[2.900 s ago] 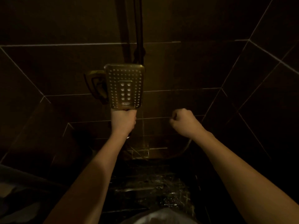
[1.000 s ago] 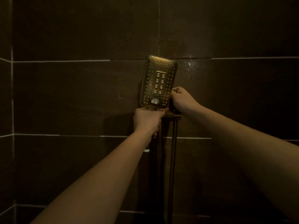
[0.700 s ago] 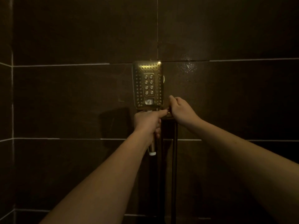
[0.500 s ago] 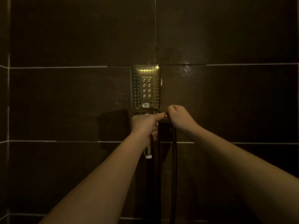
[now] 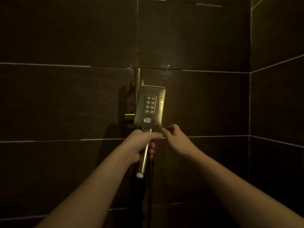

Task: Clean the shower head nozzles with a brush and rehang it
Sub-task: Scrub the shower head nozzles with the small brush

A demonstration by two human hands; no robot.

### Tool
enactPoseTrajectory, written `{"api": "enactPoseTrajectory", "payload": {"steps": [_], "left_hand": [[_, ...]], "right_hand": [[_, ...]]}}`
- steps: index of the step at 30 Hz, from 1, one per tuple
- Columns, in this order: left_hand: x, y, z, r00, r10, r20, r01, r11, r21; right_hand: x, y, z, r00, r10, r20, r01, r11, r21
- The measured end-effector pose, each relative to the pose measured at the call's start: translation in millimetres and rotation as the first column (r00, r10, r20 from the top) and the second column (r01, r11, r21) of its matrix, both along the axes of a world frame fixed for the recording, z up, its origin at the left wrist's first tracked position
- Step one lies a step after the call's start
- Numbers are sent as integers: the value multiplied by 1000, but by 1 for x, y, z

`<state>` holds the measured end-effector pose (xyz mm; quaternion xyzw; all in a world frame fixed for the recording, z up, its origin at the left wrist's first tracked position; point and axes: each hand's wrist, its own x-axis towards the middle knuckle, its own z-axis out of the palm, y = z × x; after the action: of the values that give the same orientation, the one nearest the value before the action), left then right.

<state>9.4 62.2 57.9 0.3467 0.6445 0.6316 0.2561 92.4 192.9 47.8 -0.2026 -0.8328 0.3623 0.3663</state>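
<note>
Tiled wall (image 5: 65, 99) | left hand (image 5: 139, 143) grips shower head (image 5: 150, 106) handle | right hand (image 5: 174, 137) loosely curled

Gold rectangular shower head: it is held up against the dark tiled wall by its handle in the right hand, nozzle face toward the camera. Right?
Wrong hand. The head view shows the left hand with its grip around the handle of the gold rectangular shower head; the right hand only reaches in beside it. The rest stands.

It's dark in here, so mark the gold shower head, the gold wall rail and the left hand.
gold square shower head (image 5: 150, 106), head view, nozzle face.
gold wall rail (image 5: 139, 78), head view, upper bar.
left hand (image 5: 139, 143), head view, knuckles.
</note>
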Motion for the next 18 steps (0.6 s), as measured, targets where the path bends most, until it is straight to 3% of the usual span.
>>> {"api": "enactPoseTrajectory", "payload": {"steps": [3,8,10,14,18], "left_hand": [[49,5,-52,987,-152,47,154,988,-33],[140,18,-154,917,-366,158,385,916,-115],[182,20,-197,869,-453,198,484,860,-159],[259,14,-264,802,-577,156,596,751,-285],[324,6,-315,706,-695,135,698,651,-298]], "right_hand": [[76,-2,-63,997,-69,42,69,998,0],[242,-7,-197,916,-268,299,334,922,-195],[321,-22,-245,809,-376,451,505,837,-208],[464,-78,-316,527,-538,658,726,687,-20],[573,-129,-333,241,-770,590,824,484,295]]}}
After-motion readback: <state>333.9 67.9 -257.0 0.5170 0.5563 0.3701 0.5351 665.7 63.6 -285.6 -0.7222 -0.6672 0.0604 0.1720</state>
